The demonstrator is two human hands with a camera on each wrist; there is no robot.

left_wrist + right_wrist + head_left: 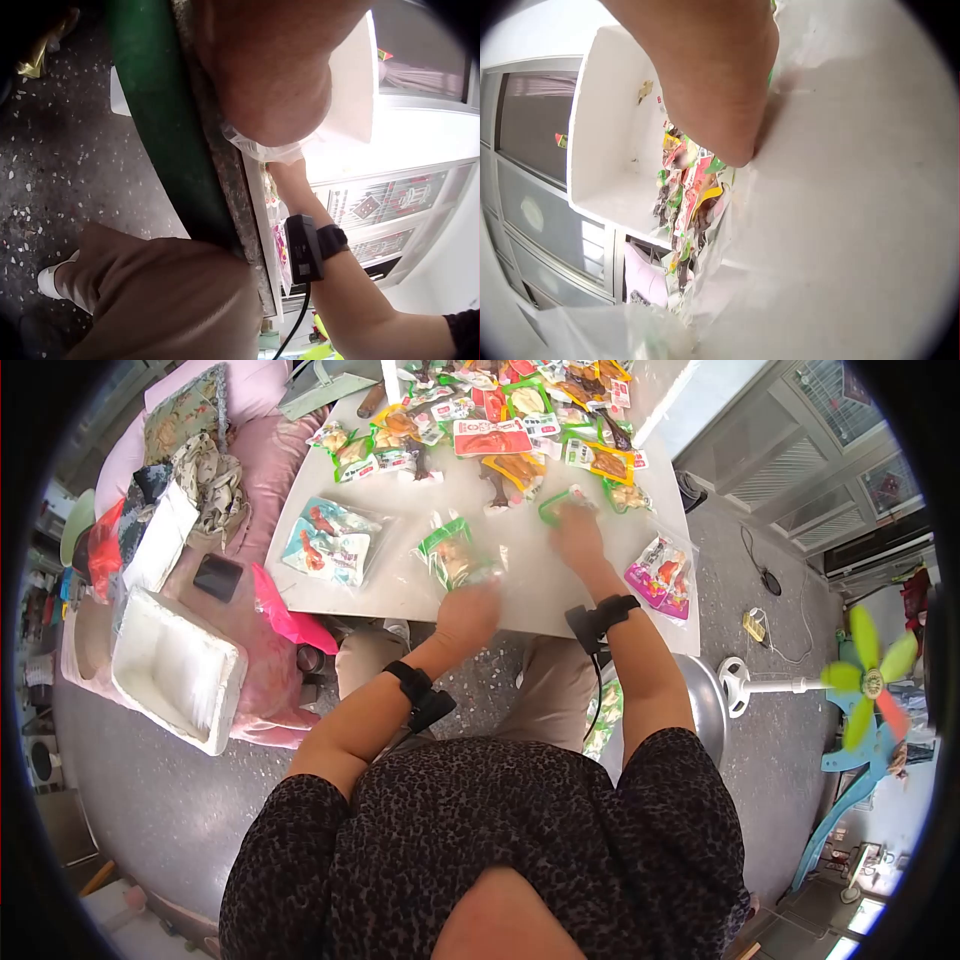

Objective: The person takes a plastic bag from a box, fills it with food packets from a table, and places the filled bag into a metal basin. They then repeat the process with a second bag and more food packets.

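My left hand is at the table's near edge, gripping the mouth of a clear plastic bag. A green-edged snack packet with pale food shows in that bag. Clear film bulges beside this hand in the left wrist view. Farther in, my right hand holds another green-edged packet low over the tabletop; its fingertips are blurred and mostly hidden. In the right wrist view the back of the right hand covers most of that packet.
Many colourful snack packets are heaped at the table's far side. A bagged blue-white packet lies left and a bagged pink one right. A white foam box stands on the pink-covered seat. A small fan stands at right.
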